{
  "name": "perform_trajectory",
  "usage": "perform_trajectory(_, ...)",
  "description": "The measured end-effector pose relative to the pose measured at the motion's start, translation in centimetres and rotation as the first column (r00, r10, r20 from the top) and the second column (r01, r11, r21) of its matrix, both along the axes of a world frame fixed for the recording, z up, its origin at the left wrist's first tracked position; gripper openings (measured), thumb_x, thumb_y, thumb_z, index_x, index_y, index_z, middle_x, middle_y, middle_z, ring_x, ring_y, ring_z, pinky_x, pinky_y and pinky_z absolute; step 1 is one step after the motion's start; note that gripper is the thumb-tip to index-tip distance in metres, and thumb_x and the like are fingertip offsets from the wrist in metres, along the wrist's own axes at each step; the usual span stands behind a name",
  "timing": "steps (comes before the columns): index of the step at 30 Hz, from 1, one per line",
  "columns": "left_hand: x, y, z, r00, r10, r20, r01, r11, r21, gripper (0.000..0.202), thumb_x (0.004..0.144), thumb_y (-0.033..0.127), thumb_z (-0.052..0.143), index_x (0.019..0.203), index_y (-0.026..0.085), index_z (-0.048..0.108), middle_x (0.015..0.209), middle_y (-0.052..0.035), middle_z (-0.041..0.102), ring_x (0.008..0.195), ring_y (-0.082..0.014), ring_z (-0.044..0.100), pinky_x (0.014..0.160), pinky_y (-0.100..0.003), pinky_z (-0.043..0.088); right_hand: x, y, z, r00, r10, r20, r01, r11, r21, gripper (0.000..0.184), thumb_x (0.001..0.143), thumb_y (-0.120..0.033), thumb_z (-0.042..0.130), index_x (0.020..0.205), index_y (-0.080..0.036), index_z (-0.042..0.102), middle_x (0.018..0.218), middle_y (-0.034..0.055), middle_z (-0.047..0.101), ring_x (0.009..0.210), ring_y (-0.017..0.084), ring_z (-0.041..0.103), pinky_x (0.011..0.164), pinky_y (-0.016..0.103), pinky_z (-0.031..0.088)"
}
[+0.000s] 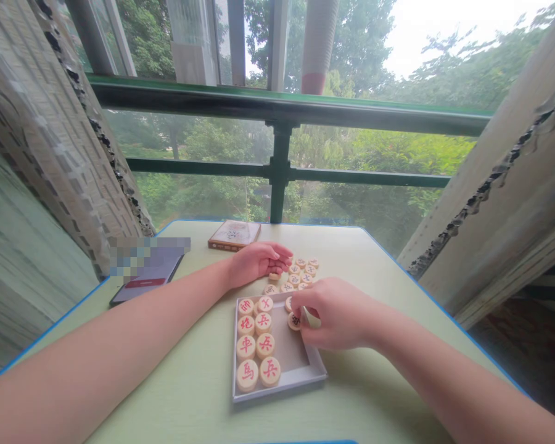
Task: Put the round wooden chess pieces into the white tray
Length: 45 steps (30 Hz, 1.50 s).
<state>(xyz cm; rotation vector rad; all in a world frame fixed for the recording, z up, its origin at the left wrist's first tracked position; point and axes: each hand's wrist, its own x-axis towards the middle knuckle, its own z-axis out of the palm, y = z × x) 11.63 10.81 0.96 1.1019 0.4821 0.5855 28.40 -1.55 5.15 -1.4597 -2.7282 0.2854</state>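
A shallow white box [281,386] lies on the table before me. Several round wooden Chinese chess pieces with red characters, one of them a red-marked piece [247,374], fill two columns along its left side. My right hand [335,313] reaches over the box's right edge, thumb and forefinger pinched on a dark-marked Chinese chess piece [295,320]. Just beyond that piece, another is partly hidden by the fingers. Past the box's far edge, my left hand [261,262] hovers with loosely bent fingers beside a group of loose pieces [295,279], holding nothing visible.
A flat box with a patterned lid [234,234] lies at the table's far side. Left of my left forearm is a dark flat object [152,268], partly blurred out. Beyond the pale green table [189,388] stand a green railing [280,163] and windows, with curtains either side.
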Motion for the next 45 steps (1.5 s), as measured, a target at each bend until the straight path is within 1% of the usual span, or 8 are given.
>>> perform_trajectory(7, 0.0, 0.1, -0.1, 1.0, -0.018, 0.008, 0.018, 1.0, 0.01, 0.028, 0.059, 0.01, 0.055, 0.084, 0.007, 0.066, 0.077, -0.0098, 0.065, 0.073, -0.0152, 0.059, 0.07, -0.027, 0.042, 0.1, 0.1, -0.2, 1.0, -0.016, 0.01, 0.015, 0.996, 0.092, 0.016, 0.069, -0.028, 0.054, 0.083, -0.022, 0.059, 0.063, -0.0009, 0.059, 0.053, 0.011, 0.043, 0.052, 0.023, 0.025)
perform_trajectory(12, -0.1, 0.1, -0.1, 1.0, -0.02, 0.007, 0.019, 1.0, 0.019, 0.028, 0.059, 0.01, 0.054, 0.084, 0.007, 0.067, 0.075, -0.0097, 0.066, 0.072, -0.0152, 0.058, 0.069, -0.027, 0.042, 0.1, 0.7, -0.7, 0.988, -0.152, 0.035, 0.145, 0.977, 0.158, 0.023, 0.078, -0.029, 0.046, 0.096, -0.023, 0.059, 0.071, 0.0018, 0.063, 0.056, 0.013, 0.048, 0.051, 0.024, 0.025)
perform_trajectory(18, -0.2, -0.1, -0.1, 1.0, -0.005, -0.002, 0.005, 1.0, 0.029, 0.028, 0.059, 0.009, 0.054, 0.083, 0.007, 0.067, 0.075, -0.01, 0.066, 0.072, -0.0149, 0.059, 0.069, -0.026, 0.043, -0.1, 0.9, -0.7, 0.978, -0.207, 0.024, 0.204, 0.974, 0.099, 0.023, 0.078, -0.028, 0.047, 0.095, -0.024, 0.062, 0.072, 0.0022, 0.063, 0.058, 0.013, 0.051, 0.052, 0.023, 0.027)
perform_trajectory(23, -0.2, -0.2, 0.0, 1.0, 0.0, -0.006, 0.0, 1.0, 0.023, 0.026, 0.059, 0.01, 0.055, 0.082, 0.006, 0.067, 0.075, -0.0106, 0.066, 0.072, -0.015, 0.059, 0.069, -0.026, 0.044, -0.3, 1.1, -0.9, 0.968, -0.252, 0.007, 0.251, 0.966, 0.069, 0.015, 0.079, -0.022, 0.047, 0.082, -0.02, 0.061, 0.069, 0.0021, 0.063, 0.057, 0.011, 0.05, 0.052, 0.021, 0.029)
perform_trajectory(27, -0.3, -0.3, 0.0, 1.0, -0.006, -0.013, 0.006, 1.0, 0.031, 0.025, 0.059, 0.01, 0.056, 0.081, 0.006, 0.067, 0.075, -0.0101, 0.066, 0.069, -0.0142, 0.059, 0.069, -0.026, 0.044, -0.4, 1.1, -0.9, 0.962, -0.271, 0.034, 0.268, 0.961, 0.068, 0.013, 0.08, -0.023, 0.048, 0.081, -0.02, 0.061, 0.071, 0.0019, 0.063, 0.059, 0.012, 0.051, 0.053, 0.021, 0.03)
perform_trajectory(34, -0.2, -0.5, 0.0, 1.0, 0.005, -0.025, -0.004, 1.0, 0.019, 0.022, 0.062, 0.009, 0.056, 0.081, 0.006, 0.066, 0.074, -0.0093, 0.066, 0.066, -0.0125, 0.059, 0.068, -0.025, 0.044, -0.2, 1.1, -1.0, 0.964, -0.26, 0.062, 0.246, 0.954, 0.17, 0.019, 0.087, -0.029, 0.043, 0.082, -0.02, 0.058, 0.075, 0.0024, 0.064, 0.063, 0.014, 0.053, 0.054, 0.024, 0.03)
perform_trajectory(39, 0.0, -0.6, -0.1, 0.999, 0.024, -0.034, -0.024, 1.0, 0.015, 0.021, 0.062, 0.008, 0.056, 0.081, 0.006, 0.066, 0.074, -0.0097, 0.066, 0.066, -0.0116, 0.059, 0.068, -0.024, 0.045, 0.5, 1.5, -1.6, 0.973, -0.23, 0.026, 0.217, 0.944, 0.249, 0.019, 0.089, -0.023, 0.04, 0.085, -0.019, 0.058, 0.088, 0.0043, 0.063, 0.083, 0.016, 0.055, 0.064, 0.025, 0.035)
perform_trajectory(45, 0.4, -0.8, 0.0, 0.999, 0.016, -0.049, -0.013, 0.999, 0.047, 0.023, 0.059, 0.009, 0.058, 0.08, 0.006, 0.067, 0.073, -0.0104, 0.066, 0.065, -0.0124, 0.059, 0.063, -0.023, 0.044, 0.9, 1.6, -1.9, 0.98, -0.2, 0.018, 0.19, 0.954, 0.23, 0.016, 0.086, -0.022, 0.044, 0.084, -0.018, 0.059, 0.089, 0.0045, 0.062, 0.082, 0.015, 0.054, 0.067, 0.025, 0.037)
